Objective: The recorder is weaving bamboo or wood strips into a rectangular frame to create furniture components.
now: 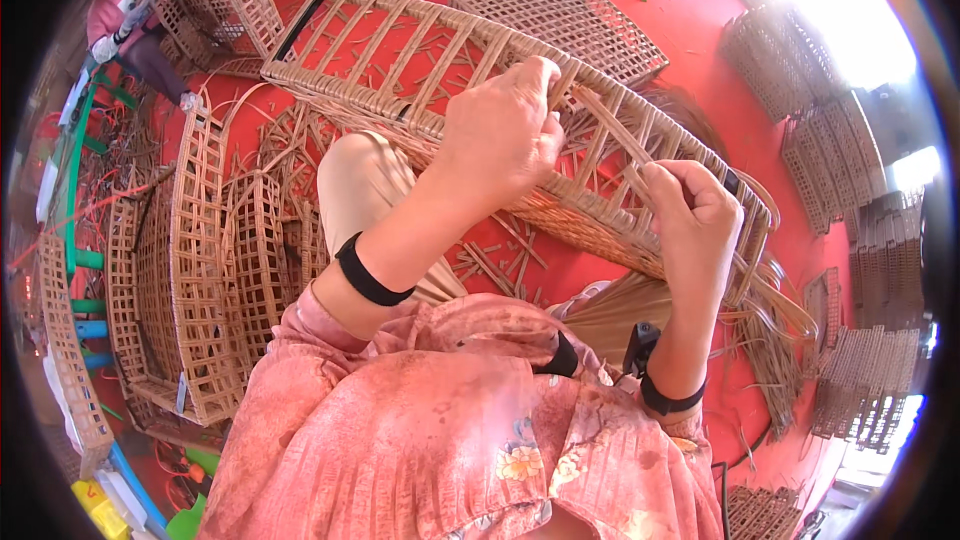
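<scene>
"Two hands in my feed, both busy. Which is doing what?"

"The right hand (700,215) has thumb and forefinger pinched on the near end of a flat brown strip (608,130). That pinch looks closed, with no gap that I can see from my end."

"And the left?"

"The left hand (500,130) bends over a long lattice panel (345,89), near the strip's far end. Its fingers are curled, but I can't tell how tightly they close or whether they have hold of the rim, a crosspiece or another strip; the knuckles block my view."

"How does the panel lie?"

"Slantwise in front of the wearer, from beyond the left knee (360,155) to past the right hand. I can't make out what bears its weight. Strip offcuts (485,265) litter the red floor (725,90) underneath, and a bundle of loose strands (775,370) trails beside its right end."

"Which step would you call it?"

"Weaving, I'd judge: one strip being worked in among the crosspieces. Whether its far end is threaded or merely laid on top, I can't say."

"So what does the next move call for?"

"In my view, a firm pinch, the strip turned flat, then a steady pull to snug it, with the left hand bracing the rim. I'd watch for a twist in the strip."
</scene>
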Demonstrator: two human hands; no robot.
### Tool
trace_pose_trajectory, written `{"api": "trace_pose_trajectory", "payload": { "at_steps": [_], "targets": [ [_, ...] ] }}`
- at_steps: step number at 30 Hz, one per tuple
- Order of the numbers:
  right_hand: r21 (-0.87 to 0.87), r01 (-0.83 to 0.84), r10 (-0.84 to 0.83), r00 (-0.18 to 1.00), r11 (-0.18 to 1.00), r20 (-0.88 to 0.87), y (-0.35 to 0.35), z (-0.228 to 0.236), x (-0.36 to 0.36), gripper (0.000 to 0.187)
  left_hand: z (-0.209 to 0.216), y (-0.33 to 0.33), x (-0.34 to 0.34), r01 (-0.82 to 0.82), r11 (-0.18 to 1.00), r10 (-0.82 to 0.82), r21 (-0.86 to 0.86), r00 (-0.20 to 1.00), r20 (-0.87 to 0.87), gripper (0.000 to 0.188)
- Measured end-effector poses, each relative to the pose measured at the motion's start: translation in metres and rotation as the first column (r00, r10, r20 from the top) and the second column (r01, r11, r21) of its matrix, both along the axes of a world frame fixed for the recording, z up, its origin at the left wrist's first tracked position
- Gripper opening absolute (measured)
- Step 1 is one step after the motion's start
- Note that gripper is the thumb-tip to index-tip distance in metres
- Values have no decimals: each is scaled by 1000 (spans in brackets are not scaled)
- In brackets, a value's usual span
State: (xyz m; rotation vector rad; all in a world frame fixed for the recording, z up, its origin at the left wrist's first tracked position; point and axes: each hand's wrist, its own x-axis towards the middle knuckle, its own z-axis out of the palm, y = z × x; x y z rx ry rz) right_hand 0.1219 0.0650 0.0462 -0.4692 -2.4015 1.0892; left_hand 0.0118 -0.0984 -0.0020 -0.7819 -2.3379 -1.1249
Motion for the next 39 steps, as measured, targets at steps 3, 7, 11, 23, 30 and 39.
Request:
{"api": "trace_pose_trajectory", "payload": {
  "at_steps": [3, 7, 11, 23, 30, 39],
  "targets": [
    [76, -20, 16, 998, 997, 54, 1, 0, 2, 17, -3, 0, 0, 21, 999, -23, 27, 999, 46, 33],
    [102, -57, 50, 996, 993, 67, 1, -1, -1, 22, -7, -1, 1, 6, 996, -13, 93, 997, 75, 32],
    [12, -77, 75, 989, 997, 125, 1, 4, -2, 22, -9, 1, 1, 25, 991, -32, 133, 998, 55, 33],
    [-253, -170, 216, 962, 953, 169, 18, 0, -6, 22, -9, -4, 3, 59, 995, -56, 80, 998, -32, 40],
    [-255, -173, 224, 957, 951, 185, 11, 2, -13, 24, -11, -5, 2, 97, 990, -85, 100, 989, -117, 40],
    [-30, -219, 221, 960, 975, 173, 8, -5, -20, 25, 5, -22, -10, 160, 974, -170, -160, 984, -49, 33]
  ]
}}
